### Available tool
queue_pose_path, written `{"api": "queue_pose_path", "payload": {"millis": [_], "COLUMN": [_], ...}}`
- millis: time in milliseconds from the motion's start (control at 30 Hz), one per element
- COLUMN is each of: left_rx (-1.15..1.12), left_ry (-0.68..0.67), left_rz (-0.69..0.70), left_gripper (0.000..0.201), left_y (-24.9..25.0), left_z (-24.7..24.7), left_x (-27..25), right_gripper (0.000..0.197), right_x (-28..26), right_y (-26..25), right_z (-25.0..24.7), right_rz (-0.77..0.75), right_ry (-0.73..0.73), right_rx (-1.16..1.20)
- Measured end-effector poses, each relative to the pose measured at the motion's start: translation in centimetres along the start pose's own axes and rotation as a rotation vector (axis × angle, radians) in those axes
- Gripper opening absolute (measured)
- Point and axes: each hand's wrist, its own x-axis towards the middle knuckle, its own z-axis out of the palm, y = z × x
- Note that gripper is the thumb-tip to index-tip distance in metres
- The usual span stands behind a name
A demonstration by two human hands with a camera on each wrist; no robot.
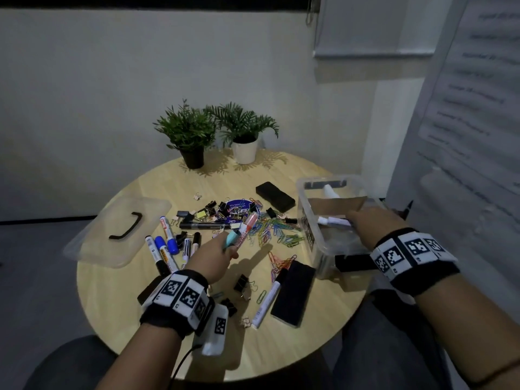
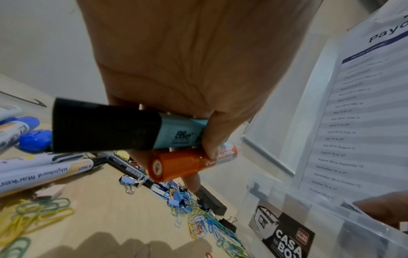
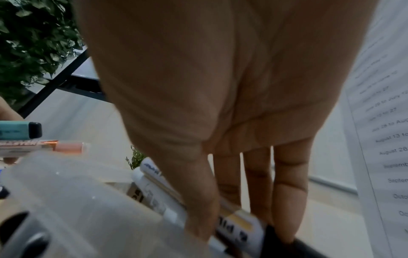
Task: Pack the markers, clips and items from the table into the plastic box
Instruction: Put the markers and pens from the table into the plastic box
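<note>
Markers are what I am handling at this moment, two loads at once. My left hand (image 1: 216, 256) hovers above the table (image 1: 118, 280) with its fingers curled round a teal highlighter (image 2: 176, 133) and an orange marker (image 2: 178, 165), the two barrels stacked and pinched side by side. My right hand (image 1: 368, 225) is down inside the plastic box (image 1: 308, 232), thumb and fingers clamped on a bundle of white whiteboard markers (image 3: 234, 221); I count at least two, though that wrist view is too blurred for me to be sure.

I judge these barrels light, rigid and smooth, so they will not crush but may roll or slide against each other. Holding them mid-barrel, across the pair, looks sound; a grip near the caps could let one swing out.

More markers (image 1: 168, 243) lie near the lid (image 1: 92, 235), and one lies beside a black eraser (image 1: 294, 294) near me. Those I would lift by the middle too.

Paper clips (image 1: 270, 232) sit in a loose coloured heap at the table's centre, with black binder clips (image 1: 242, 282) scattered about. I expect the paper clips to be slippery and tangled, better scooped with cupped fingers than pinched singly. Binder clips are stiffer, so their wire handles give a fair hold.
</note>
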Motion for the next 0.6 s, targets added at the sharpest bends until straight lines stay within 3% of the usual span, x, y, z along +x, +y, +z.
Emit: {"api": "queue_pose_path", "payload": {"millis": [100,300,433,533,600], "left_rx": [0.002,0.04,0.019,0.044,0.08], "left_ry": [-0.018,-0.003,-0.015,-0.033,-0.039], "left_rz": [0.006,-0.001,-0.006,0.017,0.026], "left_gripper": [0.025,0.029,0.029,0.024,0.024], "left_y": [0.3,-0.3,-0.1,0.1,0.1], "left_z": [0.4,0.0,0.3,0.9,1.0], "left_x": [-0.5,-1.4,-1.7,-2.1,-2.6], "right_gripper": [0.041,0.034,0.033,0.021,0.024], "right_x": [0.6,1.1,1.1,1.9,1.8], "right_y": [0.0,0.0,-1.1,-1.1,-0.2], "right_z": [-0.3,-1.2,-1.6,-1.4,-1.0], "right_rz": [-0.045,0.019,-0.027,-0.038,-0.035], "right_ry": [-0.027,-0.18,-0.191,-0.196,-0.095], "right_rx": [0.08,0.072,0.07,0.359,0.505]}}
